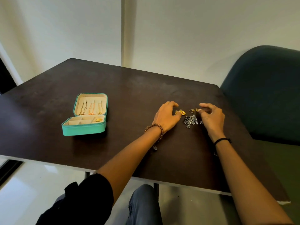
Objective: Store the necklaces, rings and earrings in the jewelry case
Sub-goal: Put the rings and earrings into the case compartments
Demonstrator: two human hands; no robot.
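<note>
My left hand (167,116): fingers curled onto gold flower earrings (182,112) on the counter (146,88).
My right hand (211,116): pinching a gold ring (196,109).
Still loose: silver beaded pile (191,121), second ring (191,110).
Jewelry case (84,129): open, well to the left; necklaces (90,108) hang in its lid.
Progress: I judge about half remains.

Palm-down, the left hand (167,118) curls loosely; the right hand (211,118) seemingly pinches.

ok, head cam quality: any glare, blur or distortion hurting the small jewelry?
Head view: soft light, only a faint sheen on the table, no hard glare; wide-angle stretches the table corners; the silver pile and the gold rings are tiny and soft, links unreadable; the jewelry case casts a soft shadow.
</note>
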